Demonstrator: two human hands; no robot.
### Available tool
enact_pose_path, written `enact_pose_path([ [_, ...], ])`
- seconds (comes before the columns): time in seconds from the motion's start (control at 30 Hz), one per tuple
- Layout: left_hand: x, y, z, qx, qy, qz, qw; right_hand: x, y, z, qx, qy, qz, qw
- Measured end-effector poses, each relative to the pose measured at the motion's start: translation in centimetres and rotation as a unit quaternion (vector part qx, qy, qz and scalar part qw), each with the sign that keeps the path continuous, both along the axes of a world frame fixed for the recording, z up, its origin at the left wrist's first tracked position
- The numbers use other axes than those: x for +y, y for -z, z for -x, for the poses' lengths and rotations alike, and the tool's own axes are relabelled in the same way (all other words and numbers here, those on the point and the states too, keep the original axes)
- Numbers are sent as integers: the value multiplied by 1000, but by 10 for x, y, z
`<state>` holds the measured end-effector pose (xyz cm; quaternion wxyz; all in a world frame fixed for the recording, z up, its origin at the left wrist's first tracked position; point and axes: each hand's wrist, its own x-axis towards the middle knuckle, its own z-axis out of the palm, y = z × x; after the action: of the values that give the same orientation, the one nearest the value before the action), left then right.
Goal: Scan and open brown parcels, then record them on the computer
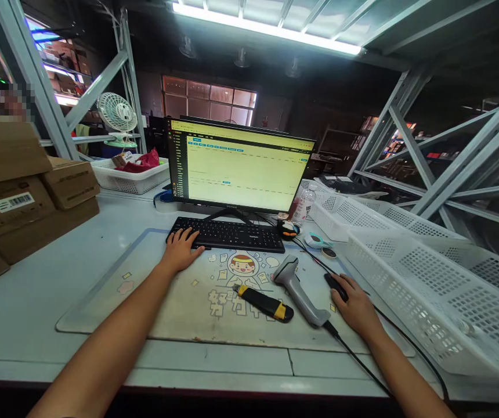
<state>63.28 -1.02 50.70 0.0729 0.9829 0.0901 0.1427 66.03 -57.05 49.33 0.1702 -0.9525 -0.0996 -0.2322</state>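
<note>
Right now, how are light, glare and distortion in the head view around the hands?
Head view: ceiling light blown out; monitor washed out, text unreadable; left hand on the keyboard and right hand on the mouse evenly lit and sharp; wide-angle lens bows the rack beams at the edges.

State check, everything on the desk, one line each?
monitor: on, yellow page showing.
keyboard: flat, left hand resting on its left end.
mouse: under right hand.
barcode scanner: lying on mat, untouched.
utility knife: lying on mat, blade not visible.
cardboard boxes: closed, stacked.
</note>
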Motion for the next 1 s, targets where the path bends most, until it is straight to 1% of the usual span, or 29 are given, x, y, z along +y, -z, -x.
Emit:
enact_pose_path([
  [0.17, 0, 0, 0, 2, 2, 5, 1000, 0, 1, -1, -6, 7, -4, 1000],
  [0.47, 3, 6, -3, -10, 8, 12, 1000, -2, 2, -3, -8, 3, 8, 1000],
  [0.8, 1, 1, -1, 5, 7, 20, 1000, -6, 6, -8, -14, -2, 10, 1000],
  [1.0, 1, 3, -2, -12, 12, 24, 1000, -11, 10, -14, -30, -2, 21, 999],
])
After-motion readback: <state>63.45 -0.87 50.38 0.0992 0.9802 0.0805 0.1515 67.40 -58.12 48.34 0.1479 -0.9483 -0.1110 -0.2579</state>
